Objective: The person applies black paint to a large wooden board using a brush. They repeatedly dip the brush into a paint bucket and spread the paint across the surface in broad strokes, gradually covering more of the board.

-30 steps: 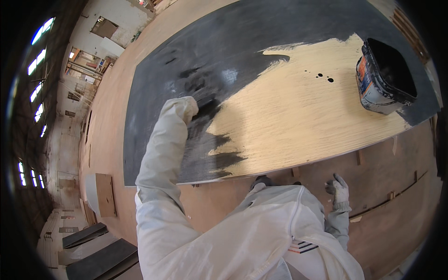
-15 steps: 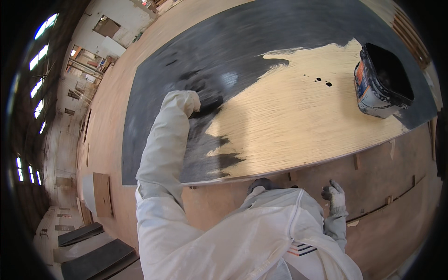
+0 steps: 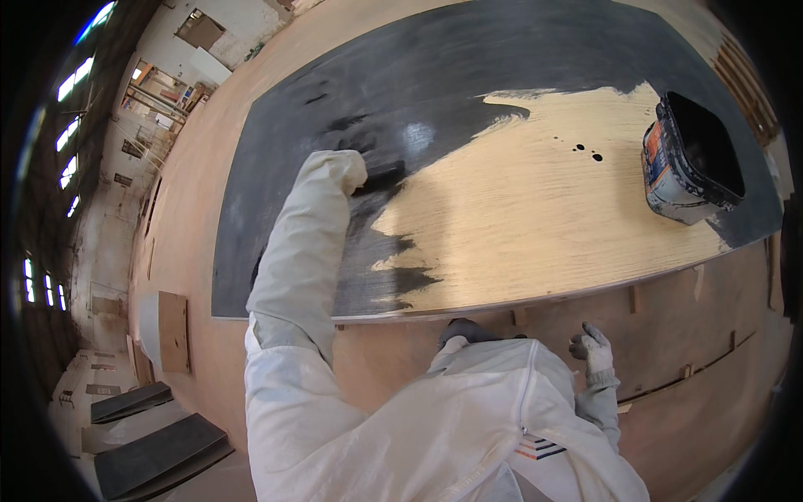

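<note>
A large flat panel (image 3: 519, 209) lies before me, pale wood grain on its right part and wet black coating over its left and far parts. My left arm reaches out over the black area. The cuff and dark coating mostly hide my left hand (image 3: 358, 173); it appears closed on a dark, straight-edged thing (image 3: 385, 174) pressed to the panel at the border of the coating. My right hand (image 3: 595, 348), in a pale glove with dark-stained fingers, hangs beside my body off the near edge, fingers partly stretched and holding nothing.
An open, paint-smeared bucket (image 3: 690, 163) with black inside stands on the panel's right end. Several black drops (image 3: 596, 157) dot the bare wood. Beyond lies a brownish floor (image 3: 180, 226); dark boards (image 3: 163, 456) lie at lower left, near a box-like piece (image 3: 173, 332).
The view has turned slightly, so the panel and bucket sit a little differently. My left hand stays at the coating's border with only a slight shift. The right hand keeps its pose.
</note>
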Action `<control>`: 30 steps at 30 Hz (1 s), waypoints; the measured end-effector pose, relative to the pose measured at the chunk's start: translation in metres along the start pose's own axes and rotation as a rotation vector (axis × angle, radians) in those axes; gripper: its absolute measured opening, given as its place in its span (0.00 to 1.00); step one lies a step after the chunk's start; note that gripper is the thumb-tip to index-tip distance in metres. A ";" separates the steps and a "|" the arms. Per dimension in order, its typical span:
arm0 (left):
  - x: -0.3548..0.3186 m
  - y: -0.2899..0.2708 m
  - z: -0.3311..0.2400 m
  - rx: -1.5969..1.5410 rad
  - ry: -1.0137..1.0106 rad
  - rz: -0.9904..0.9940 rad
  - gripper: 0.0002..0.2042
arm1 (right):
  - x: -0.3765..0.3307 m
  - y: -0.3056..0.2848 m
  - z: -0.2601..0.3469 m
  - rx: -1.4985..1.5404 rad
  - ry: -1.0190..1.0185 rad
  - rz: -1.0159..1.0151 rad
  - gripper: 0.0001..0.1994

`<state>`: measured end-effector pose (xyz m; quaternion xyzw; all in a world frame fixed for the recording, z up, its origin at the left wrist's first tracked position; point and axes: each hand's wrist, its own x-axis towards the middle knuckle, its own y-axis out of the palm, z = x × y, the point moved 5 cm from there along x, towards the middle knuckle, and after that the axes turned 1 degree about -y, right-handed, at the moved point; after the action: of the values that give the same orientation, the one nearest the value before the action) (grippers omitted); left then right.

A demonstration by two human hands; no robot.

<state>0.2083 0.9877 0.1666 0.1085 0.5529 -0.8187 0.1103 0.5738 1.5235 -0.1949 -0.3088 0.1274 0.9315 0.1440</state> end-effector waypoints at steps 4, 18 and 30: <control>0.003 0.041 0.059 0.116 -0.050 0.126 0.12 | -0.005 0.001 0.017 0.069 -0.041 -0.045 0.27; 0.140 -0.004 -0.063 -0.066 0.017 -0.051 0.14 | -0.035 -0.007 -0.016 0.175 -0.018 -0.205 0.28; 0.043 0.021 -0.096 -0.265 0.099 0.117 0.19 | -0.051 -0.001 -0.051 0.228 0.253 -0.282 0.31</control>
<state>0.1789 1.0665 0.1000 0.1653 0.6536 -0.7244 0.1438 0.6406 1.4980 -0.2040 -0.4195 0.2044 0.8357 0.2897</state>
